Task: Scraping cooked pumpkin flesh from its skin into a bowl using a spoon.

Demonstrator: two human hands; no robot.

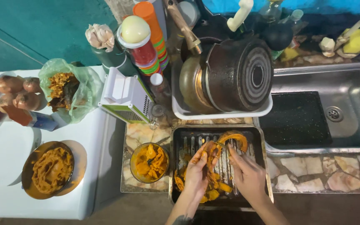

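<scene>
A dark roasting tray (pixel 256 137) with a ribbed bottom lies on the stone counter in front of me. Roasted orange squash pieces (pixel 213 192) sit in its near part. My left hand (pixel 197 166) holds a curved strip of squash peel (pixel 232 137) over the tray, fingers closed on its lower end. My right hand (pixel 247 175) is beside it, fingertips touching the same peel from the right. Left of the tray stands a small glass bowl (pixel 148 162) filled with orange squash flesh.
A steel sink (pixel 346 104) with a black board lies to the right. Behind the tray a white rack (pixel 226 111) holds pots. At left are a white box grater (pixel 123 96), a plate of orange mash (pixel 51 168), onions (pixel 17 92), a green bag (pixel 69 89).
</scene>
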